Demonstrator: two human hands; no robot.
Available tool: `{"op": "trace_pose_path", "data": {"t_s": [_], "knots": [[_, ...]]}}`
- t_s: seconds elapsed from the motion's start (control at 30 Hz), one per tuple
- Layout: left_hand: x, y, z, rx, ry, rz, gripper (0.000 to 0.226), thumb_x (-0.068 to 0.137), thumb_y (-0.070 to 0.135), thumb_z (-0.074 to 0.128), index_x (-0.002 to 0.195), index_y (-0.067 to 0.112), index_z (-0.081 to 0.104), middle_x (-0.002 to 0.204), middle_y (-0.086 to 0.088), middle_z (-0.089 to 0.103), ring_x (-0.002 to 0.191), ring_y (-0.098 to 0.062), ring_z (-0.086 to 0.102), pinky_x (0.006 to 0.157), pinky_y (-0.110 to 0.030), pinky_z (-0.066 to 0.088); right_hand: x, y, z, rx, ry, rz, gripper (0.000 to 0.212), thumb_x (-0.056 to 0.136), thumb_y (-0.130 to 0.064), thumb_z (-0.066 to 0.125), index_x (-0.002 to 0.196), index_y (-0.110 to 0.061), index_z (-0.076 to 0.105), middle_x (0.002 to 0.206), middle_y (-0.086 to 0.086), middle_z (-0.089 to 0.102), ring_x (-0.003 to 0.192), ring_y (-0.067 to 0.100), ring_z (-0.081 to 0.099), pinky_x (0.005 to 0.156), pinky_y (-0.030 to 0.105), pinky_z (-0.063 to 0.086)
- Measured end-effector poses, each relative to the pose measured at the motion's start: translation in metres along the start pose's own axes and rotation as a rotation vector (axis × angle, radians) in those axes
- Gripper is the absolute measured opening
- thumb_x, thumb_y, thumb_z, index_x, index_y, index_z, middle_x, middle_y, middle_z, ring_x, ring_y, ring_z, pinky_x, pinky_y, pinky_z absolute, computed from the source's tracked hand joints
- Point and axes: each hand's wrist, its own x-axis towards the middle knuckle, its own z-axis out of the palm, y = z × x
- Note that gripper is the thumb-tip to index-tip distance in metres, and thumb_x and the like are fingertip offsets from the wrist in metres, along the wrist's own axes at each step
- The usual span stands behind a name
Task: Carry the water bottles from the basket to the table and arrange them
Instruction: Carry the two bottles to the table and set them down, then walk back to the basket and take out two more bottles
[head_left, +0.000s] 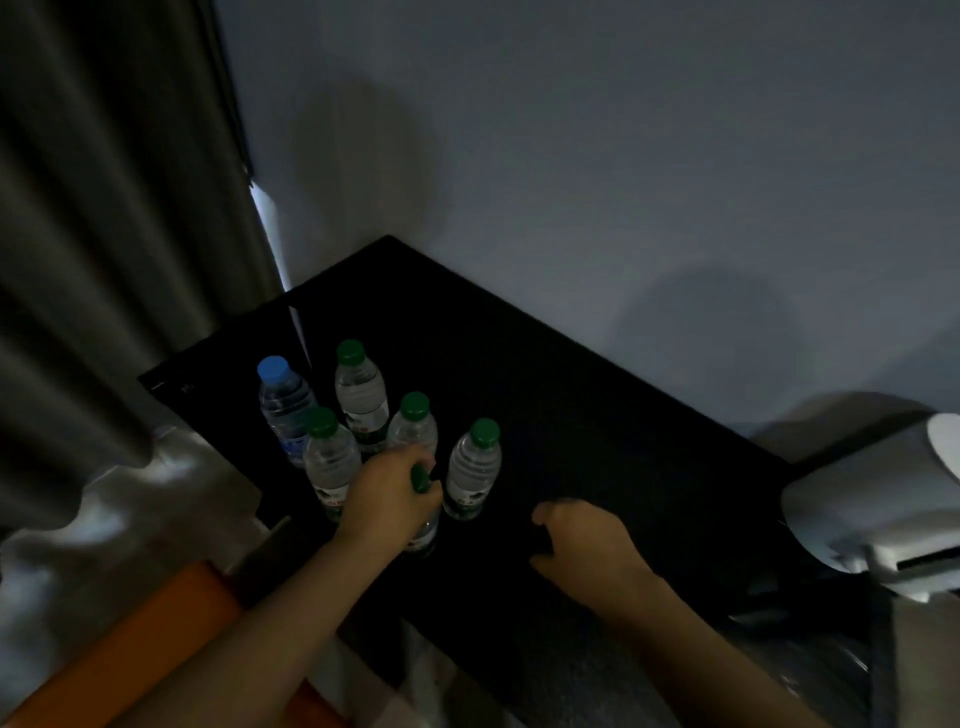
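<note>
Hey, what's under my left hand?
A green-capped bottle standing on the black table. Your left hand grips its top; part of the cap and the lower body show, the neck is covered.

The table (571, 415) is black, with a long flat top. Six clear water bottles are on its left end, close together and upright. At the back left stands the blue-cap bottle (285, 410). Just beside it on the right is the back green-cap bottle (361, 397). In front of them are three more with green caps: the left green-cap bottle (330, 460), the middle green-cap bottle (413, 431) and the right green-cap bottle (472, 475), which stands a little apart from the bunch. The nearest bottle (425, 532) is at the front, between the left and right ones. The left hand (392, 493) grips its green top, and its bottom looks to be on the table.
</note>
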Motion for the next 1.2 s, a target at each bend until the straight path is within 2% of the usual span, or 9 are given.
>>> {"op": "trace_pose_path", "data": {"t_s": [0.07,0.17,0.27,0.37,0.47,0.67,0.77,0.93,1.2], "knots": [[0.004,0.007,-0.007,0.146,-0.05,0.105,0.026,0.084,0.021,0.067,0.108,0.012,0.065,0.105,-0.005,0.066,0.096,-0.022,0.061,0.076,-0.027,0.045,-0.008,0.001,0.001,0.011,-0.002,0.035,0.034,0.085,-0.032,0.062,0.115,-0.017,0.056,0.112,0.004,0.059,0.098,0.02,0.059,0.083,0.034,0.052],[0.005,0.022,-0.011,0.306,-0.126,0.248,0.026,0.085,0.029,0.063,0.107,0.014,0.064,0.098,-0.005,0.066,0.092,-0.021,0.06,0.069,-0.029,0.046,-0.021,0.002,0.003,0.036,-0.033,0.094,0.035,0.088,-0.032,0.06,0.12,-0.019,0.054,0.116,0.003,0.056,0.103,0.019,0.057,0.083,0.03,0.05],[-0.004,0.043,-0.006,0.405,-0.228,0.365,0.026,0.087,0.031,0.059,0.105,0.013,0.062,0.099,-0.004,0.062,0.092,-0.019,0.058,0.066,-0.026,0.038,-0.039,0.009,0.011,0.086,-0.019,0.122,0.034,0.089,-0.032,0.059,0.121,-0.021,0.052,0.117,0.001,0.055,0.102,0.017,0.056,0.074,0.023,0.042],[-0.018,0.066,0.005,0.443,-0.289,0.464,0.028,0.088,0.034,0.057,0.106,0.013,0.061,0.106,-0.003,0.062,0.097,-0.019,0.057,0.078,-0.027,0.042,-0.062,0.017,0.022,0.129,0.051,0.174,0.031,0.087,-0.033,0.062,0.116,-0.023,0.055,0.112,-0.001,0.056,0.1,0.015,0.057,0.073,0.021,0.039],[-0.033,0.087,0.019,0.434,-0.355,0.497,0.034,0.089,0.038,0.056,0.116,0.018,0.058,0.11,0.0,0.06,0.099,-0.015,0.055,0.086,-0.03,0.047,-0.085,0.027,0.028,0.137,0.097,0.264,0.026,0.086,-0.034,0.061,0.108,-0.021,0.058,0.106,-0.001,0.057,0.097,0.017,0.058,0.071,0.023,0.04],[-0.07,0.139,0.056,0.477,-0.488,0.615,0.031,0.089,0.038,0.056,0.116,0.022,0.057,0.111,0.003,0.058,0.101,-0.014,0.054,0.086,-0.029,0.048,-0.152,0.065,0.042,0.171,0.192,0.428,0.033,0.085,-0.038,0.06,0.112,-0.019,0.058,0.113,0.002,0.06,0.104,0.02,0.059,0.085,0.032,0.05],[-0.095,0.169,0.081,0.485,-0.566,0.687,0.028,0.089,0.037,0.058,0.113,0.023,0.057,0.108,0.005,0.058,0.099,-0.012,0.054,0.086,-0.029,0.049,-0.195,0.088,0.052,0.223,0.232,0.527,0.029,0.084,-0.035,0.059,0.108,-0.018,0.06,0.11,0.003,0.062,0.1,0.022,0.061,0.077,0.03,0.05],[-0.152,0.225,0.131,0.524,-0.684,0.824,0.032,0.088,0.037,0.058,0.117,0.024,0.056,0.11,0.005,0.058,0.101,-0.012,0.055,0.088,-0.032,0.051,-0.285,0.124,0.074,0.281,0.325,0.698,0.041,0.084,-0.04,0.06,0.121,-0.022,0.057,0.119,0.0,0.062,0.11,0.021,0.059,0.089,0.034,0.049],[-0.275,0.315,0.22,0.562,-0.754,1.074,0.031,0.087,0.036,0.056,0.113,0.019,0.058,0.11,0.0,0.06,0.104,-0.02,0.056,0.089,-0.035,0.048,-0.446,0.174,0.132,0.41,0.426,0.974,0.038,0.082,-0.038,0.061,0.117,-0.024,0.058,0.117,-0.005,0.064,0.109,0.017,0.059,0.085,0.028,0.047]]}}
